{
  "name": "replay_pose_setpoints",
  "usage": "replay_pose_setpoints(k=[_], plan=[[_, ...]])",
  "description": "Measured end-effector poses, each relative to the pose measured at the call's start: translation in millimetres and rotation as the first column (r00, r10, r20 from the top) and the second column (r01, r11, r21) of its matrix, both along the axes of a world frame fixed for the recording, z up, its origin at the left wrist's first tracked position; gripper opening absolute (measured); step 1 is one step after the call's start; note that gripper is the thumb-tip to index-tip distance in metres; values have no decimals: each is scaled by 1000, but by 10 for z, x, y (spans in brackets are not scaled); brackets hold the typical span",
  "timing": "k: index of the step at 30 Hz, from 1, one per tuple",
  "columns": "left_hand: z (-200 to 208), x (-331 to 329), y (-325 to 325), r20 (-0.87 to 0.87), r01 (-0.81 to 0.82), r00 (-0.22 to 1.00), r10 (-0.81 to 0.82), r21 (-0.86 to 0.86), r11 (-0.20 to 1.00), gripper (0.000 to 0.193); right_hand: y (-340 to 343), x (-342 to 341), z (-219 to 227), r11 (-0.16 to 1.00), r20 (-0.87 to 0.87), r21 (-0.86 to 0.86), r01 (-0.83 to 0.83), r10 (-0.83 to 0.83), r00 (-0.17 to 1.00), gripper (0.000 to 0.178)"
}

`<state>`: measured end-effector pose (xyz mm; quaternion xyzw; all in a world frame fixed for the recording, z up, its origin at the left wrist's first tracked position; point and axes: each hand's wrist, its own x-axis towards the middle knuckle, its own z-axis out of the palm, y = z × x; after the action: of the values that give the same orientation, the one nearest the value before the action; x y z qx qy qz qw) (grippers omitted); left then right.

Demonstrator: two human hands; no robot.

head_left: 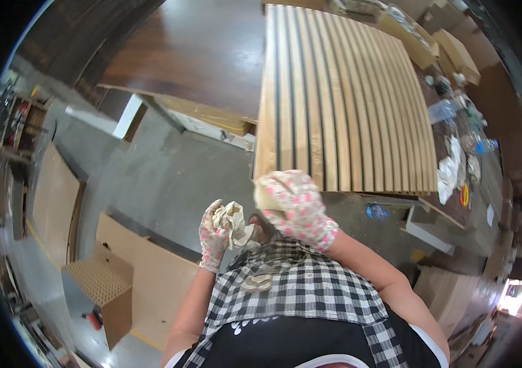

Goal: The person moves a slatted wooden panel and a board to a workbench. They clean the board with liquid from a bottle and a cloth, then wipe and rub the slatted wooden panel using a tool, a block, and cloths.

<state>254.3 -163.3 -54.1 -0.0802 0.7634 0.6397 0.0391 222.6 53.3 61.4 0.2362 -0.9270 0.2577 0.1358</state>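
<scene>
A slatted wood panel (341, 104), light strips with dark grooves between them, lies on the brown table and reaches past its front edge. At the panel's near left corner is my right hand (296, 202), in a white glove with pink spots, its fingers closed round a pale yellowish pad (266, 197). Whether the pad touches the wood I cannot tell. My left hand (213, 238), gloved alike, grips a crumpled off-white cloth (234, 226) in front of my checked apron (310, 276). The cloth hangs loose below the fingers.
The brown tabletop (206, 55) stretches to the left of the panel. Plastic bottles (442, 111), white crumpled plastic (451, 168) and yellow-handled scissors (464, 195) lie at the right. An open cardboard box (104, 288) and large boards (150, 264) stand on the floor at the left.
</scene>
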Motion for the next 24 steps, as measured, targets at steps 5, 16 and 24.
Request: replay_pose_setpoints(k=[5, 16, 24], plan=[[-117, -14, 45, 36, 69, 997, -72, 89, 994, 39, 176, 50, -76, 999, 103, 15, 43, -44, 994, 53], [-198, 19, 790, 129, 363, 928, -351, -88, 928, 37, 1601, 631, -110, 929, -118, -13, 371, -370, 922, 49], [229, -47, 2056, -39, 635, 667, -744, -493, 595, 37, 2940, 981, -170, 845, -228, 8, 535, -519, 824, 49]])
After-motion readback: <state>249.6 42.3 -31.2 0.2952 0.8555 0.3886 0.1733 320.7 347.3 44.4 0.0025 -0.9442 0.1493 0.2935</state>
